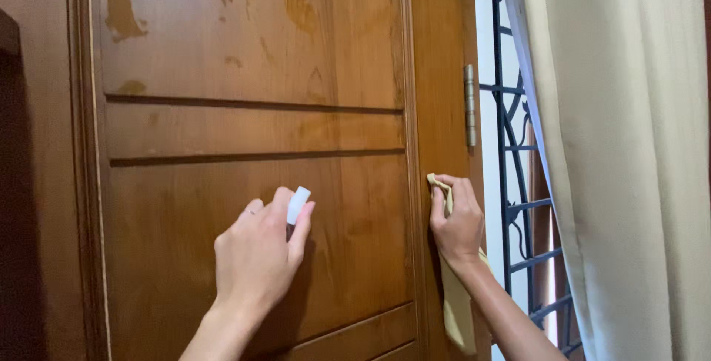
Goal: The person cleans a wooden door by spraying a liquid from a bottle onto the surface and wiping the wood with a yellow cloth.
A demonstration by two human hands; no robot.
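One small white bottle (298, 204) shows, only its top end poking out between the thumb and forefinger of the left hand (258, 257), which is curled tight around it; the rest of the bottle is buried in the fist, so its shape and any nozzle cannot be made out. It is held just in front of the lower panel of the wooden door (252, 131), below the two horizontal grooves that cross the door.

One cloth (453, 287) is in view, a pale yellow-tan strip. The right hand (455, 220) grips its upper end, fingers closed over it and pressed flat against the door's right stile, below the hinge. The cloth hangs down past the wrist, partly covered by the forearm, and its lowest tip sits near the bottom edge of the view.

The single door is reddish-brown and glossy, with several lighter blotches scattered over its upper panel. Its top and bottom are cut off. One metal hinge (469, 105) sits on the door's right edge. Right of the door stand a dark iron window grille (518, 183), half covered, and one cream curtain (629, 161). Left of the door, a dark shadowed area is too dim to read.
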